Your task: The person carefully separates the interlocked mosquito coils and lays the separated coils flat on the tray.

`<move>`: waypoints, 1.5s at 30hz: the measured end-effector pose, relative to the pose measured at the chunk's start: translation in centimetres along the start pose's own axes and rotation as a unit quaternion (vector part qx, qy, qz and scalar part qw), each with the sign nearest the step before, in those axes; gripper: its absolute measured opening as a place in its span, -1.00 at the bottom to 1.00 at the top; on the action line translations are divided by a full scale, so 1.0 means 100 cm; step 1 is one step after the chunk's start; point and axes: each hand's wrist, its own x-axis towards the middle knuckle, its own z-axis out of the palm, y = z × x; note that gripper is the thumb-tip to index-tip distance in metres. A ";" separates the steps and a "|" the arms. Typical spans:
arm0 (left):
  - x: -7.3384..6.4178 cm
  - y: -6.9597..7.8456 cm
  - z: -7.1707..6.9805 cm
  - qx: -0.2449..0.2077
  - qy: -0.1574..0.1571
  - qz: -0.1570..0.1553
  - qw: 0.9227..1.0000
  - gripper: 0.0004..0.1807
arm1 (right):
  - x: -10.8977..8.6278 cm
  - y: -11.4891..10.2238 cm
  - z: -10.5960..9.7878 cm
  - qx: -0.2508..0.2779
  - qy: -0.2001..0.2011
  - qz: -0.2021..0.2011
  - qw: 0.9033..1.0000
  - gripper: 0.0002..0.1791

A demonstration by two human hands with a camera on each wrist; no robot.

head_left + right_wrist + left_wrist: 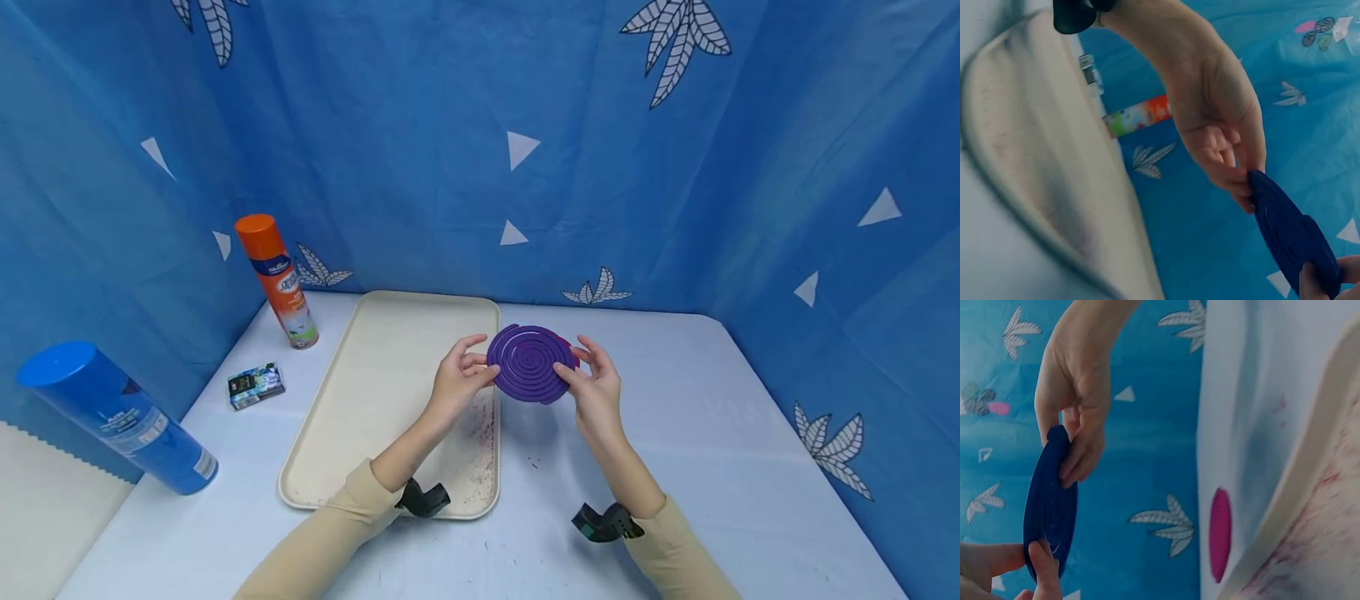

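Observation:
A purple mosquito coil (529, 363), wound in a flat round spiral, is held up above the table with its face toward the head camera. My left hand (456, 382) pinches its left edge between thumb and fingers. On the opposite edge, my right hand (600, 393) pinches it the same way. Seen nearly edge-on, the coil (1050, 500) looks dark blue in the left wrist view. Behind it a pink disc (1220, 534) lies on the table; in the head view the coil and right fingers hide most of that disc.
A cream tray (375, 400) lies under and left of my left arm, with reddish specks at its right side. Farther left stand an orange spray can (281, 283) and a blue spray can (127, 425), with a small patterned box (256, 386) between them. Blue curtain surrounds the white table.

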 end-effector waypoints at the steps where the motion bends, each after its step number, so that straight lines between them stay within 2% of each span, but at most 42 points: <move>1: 0.003 0.002 -0.002 -0.006 0.009 0.008 1.000 -0.41 | 0.001 -0.002 0.004 0.020 -0.005 0.001 1.000 -0.28; 5: 0.010 0.007 -0.008 -0.001 0.045 0.033 0.998 -0.55 | 0.004 -0.006 0.018 0.077 -0.036 0.020 0.996 -0.26; 10: 0.009 0.007 -0.009 0.063 0.067 0.057 0.994 -0.80 | 0.003 -0.008 0.025 0.071 -0.079 0.039 0.994 -0.31; 13: 0.006 0.007 -0.008 0.122 0.059 0.086 0.987 -0.83 | 0.002 -0.008 0.026 0.064 -0.088 0.037 0.993 -0.32; 17: 0.002 0.007 -0.005 0.196 0.022 0.121 0.973 -0.77 | 0.001 -0.009 0.027 0.059 -0.103 0.031 0.992 -0.34; 21: -0.002 0.008 -0.001 0.234 -0.006 0.126 0.964 -0.69 | 0.000 -0.010 0.029 0.042 -0.131 0.023 0.990 -0.35; 25: -0.004 0.009 0.002 0.248 0.003 0.117 0.962 -0.66 | -0.001 -0.011 0.030 0.024 -0.177 0.023 0.984 -0.41; 27: -0.005 0.009 0.003 0.242 0.013 0.107 0.964 -0.64 | -0.002 -0.011 0.031 0.025 -0.194 0.026 0.980 -0.46; 30: -0.004 0.009 0.004 0.215 0.029 0.092 0.972 -0.64 | -0.002 -0.010 0.032 0.036 -0.211 0.022 0.977 -0.46; 33: -0.002 0.007 0.003 0.181 0.039 0.083 0.979 -0.66 | -0.001 -0.010 0.032 0.047 -0.203 0.021 0.978 -0.46; 36: -0.001 0.005 0.002 0.155 0.053 0.094 0.982 -0.70 | 0.000 -0.010 0.032 0.061 -0.179 0.025 0.982 -0.59; 39: -0.001 0.005 0.000 0.133 0.073 0.115 0.982 -0.78 | 0.000 -0.012 0.030 0.087 -0.168 0.027 0.982 -0.76; 42: 0.000 0.005 -0.002 0.106 0.082 0.120 0.984 -0.84 | 0.000 -0.013 0.027 0.116 -0.181 0.029 0.976 -0.68; 45: 0.002 0.007 -0.005 0.057 0.063 0.097 0.992 -0.80 | 0.002 -0.015 0.023 0.144 -0.189 0.044 0.970 -0.58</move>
